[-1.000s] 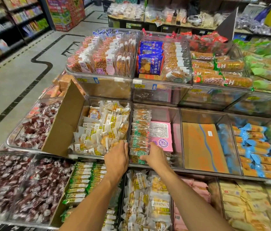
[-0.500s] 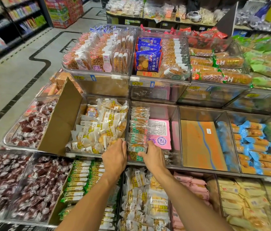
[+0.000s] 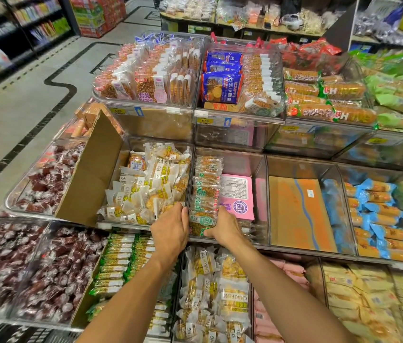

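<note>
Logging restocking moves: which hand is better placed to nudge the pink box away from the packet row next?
Right, probably: the right hand lies between the packet row and the pink box; the left hand sits across the row.

— What sort of place is this?
— A shop. Tiered clear plastic display bins [image 3: 220, 137] hold wrapped goods like the clear-wrapped green-labelled snack packets [image 3: 205, 194]. There are yellow price labels [image 3: 204, 120] on the fronts and stocked dark shelves [image 3: 34, 28] across the aisle.

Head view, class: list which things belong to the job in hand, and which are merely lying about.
In the job: green-labelled packets, left hand, right hand.
Lying about: pink box, cardboard flap, blue biscuit packs, dark red sweets.
</note>
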Demonstrator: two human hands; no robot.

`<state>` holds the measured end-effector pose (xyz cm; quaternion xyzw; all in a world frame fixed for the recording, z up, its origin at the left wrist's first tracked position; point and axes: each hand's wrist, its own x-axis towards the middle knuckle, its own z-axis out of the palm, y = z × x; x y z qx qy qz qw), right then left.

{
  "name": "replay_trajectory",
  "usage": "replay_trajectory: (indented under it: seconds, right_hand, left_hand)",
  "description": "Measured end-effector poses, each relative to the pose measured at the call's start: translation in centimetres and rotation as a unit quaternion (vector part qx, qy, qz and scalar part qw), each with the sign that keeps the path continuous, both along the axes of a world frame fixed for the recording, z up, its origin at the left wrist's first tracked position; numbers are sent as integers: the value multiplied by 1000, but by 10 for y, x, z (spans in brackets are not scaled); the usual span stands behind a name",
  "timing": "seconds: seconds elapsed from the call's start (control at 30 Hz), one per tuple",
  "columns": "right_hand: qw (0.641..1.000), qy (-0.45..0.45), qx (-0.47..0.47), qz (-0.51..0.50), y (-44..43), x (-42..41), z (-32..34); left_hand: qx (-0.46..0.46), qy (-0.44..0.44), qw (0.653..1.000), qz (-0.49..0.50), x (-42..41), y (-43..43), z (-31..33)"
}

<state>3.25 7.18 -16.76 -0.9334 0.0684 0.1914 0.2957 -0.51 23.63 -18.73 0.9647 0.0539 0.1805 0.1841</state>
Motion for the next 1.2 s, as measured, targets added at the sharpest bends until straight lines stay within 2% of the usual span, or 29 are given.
replay_trajectory:
  seconds: [0.2, 0.4, 0.7, 0.9, 1.07, 1.2]
  right_hand:
    - [994, -106, 1, 3, -4, 0, -7]
    - [998, -22, 44, -30, 3, 16, -7]
    - [999, -42, 23, -7, 0, 15, -12]
    - [997, -23, 69, -3, -15, 16, -13]
    - [999, -44, 15, 23, -18, 17, -11]
    - [998, -54, 33, -2, -8, 17, -12]
  left_hand:
    - [7, -6, 1000, -1, 0, 0, 1]
    - [6, -7, 1000, -7, 1, 1, 0]
    - [3, -5, 1000, -6, 2, 2, -3]
    - [12, 3, 1000, -6, 2, 2, -3]
    - [18, 9, 1000, -11, 2, 1, -1]
    - [21, 5, 1000, -9, 2, 2, 0]
